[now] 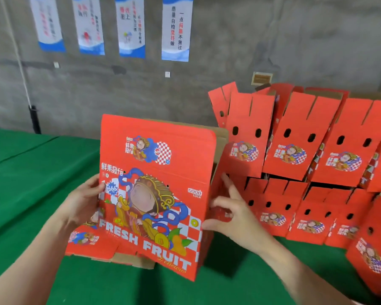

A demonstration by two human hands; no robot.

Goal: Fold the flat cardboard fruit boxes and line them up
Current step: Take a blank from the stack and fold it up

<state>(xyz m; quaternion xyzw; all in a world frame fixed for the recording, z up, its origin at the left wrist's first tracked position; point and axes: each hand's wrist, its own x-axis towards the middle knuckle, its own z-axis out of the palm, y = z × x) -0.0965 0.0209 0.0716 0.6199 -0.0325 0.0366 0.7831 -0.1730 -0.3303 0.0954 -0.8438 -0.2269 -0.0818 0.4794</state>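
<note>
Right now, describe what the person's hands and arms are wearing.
Nothing visible is worn: the left hand and right hand are ungloved, with no rings or watch in view, and both forearms are bare, no sleeves showing.

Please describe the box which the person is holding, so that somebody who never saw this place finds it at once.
Above the green table, left of the stacked red boxes against the grey wall, one red box is gripped by the left hand and right hand. Only it shows a large front panel reading FRESH FRUIT.
</note>
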